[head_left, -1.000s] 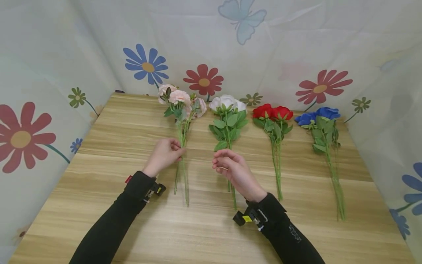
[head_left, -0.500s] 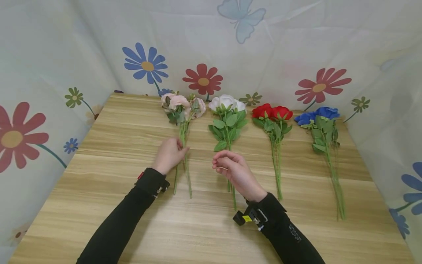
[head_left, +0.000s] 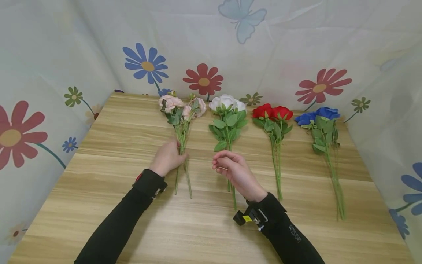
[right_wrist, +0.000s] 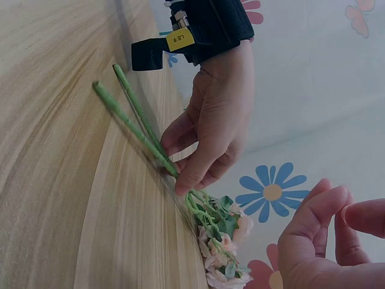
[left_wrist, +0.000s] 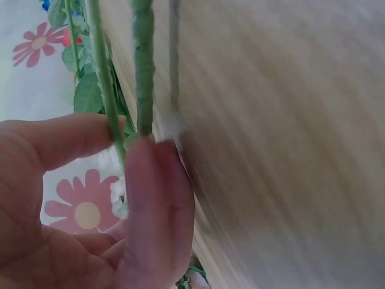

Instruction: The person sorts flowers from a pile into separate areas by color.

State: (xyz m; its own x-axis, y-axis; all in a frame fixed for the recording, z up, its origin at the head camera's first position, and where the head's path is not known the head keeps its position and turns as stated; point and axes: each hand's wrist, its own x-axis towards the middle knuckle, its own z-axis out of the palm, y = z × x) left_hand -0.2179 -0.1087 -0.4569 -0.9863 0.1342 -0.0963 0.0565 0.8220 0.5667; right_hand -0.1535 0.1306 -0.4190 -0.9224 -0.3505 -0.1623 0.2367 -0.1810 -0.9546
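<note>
At the left of the row, pale pink artificial roses lie with their heads toward the back. My left hand grips their green stems around the middle. In the left wrist view, thumb and fingers close around green stems. White roses with broad green leaves lie to the right of the pink ones. Over the white roses' stems hovers my right hand, fingers loosely bent and holding nothing; it also shows in the right wrist view.
Red roses and blue roses lie further right on the wooden table, stems toward the front. A white curtain printed with flowers and a butterfly rises behind and beside the table.
The left hand has shifted slightly on the pink roses' stems. One pink head has dropped lower and swung to the left, so the blooms lie further apart. The right hand stays put.
</note>
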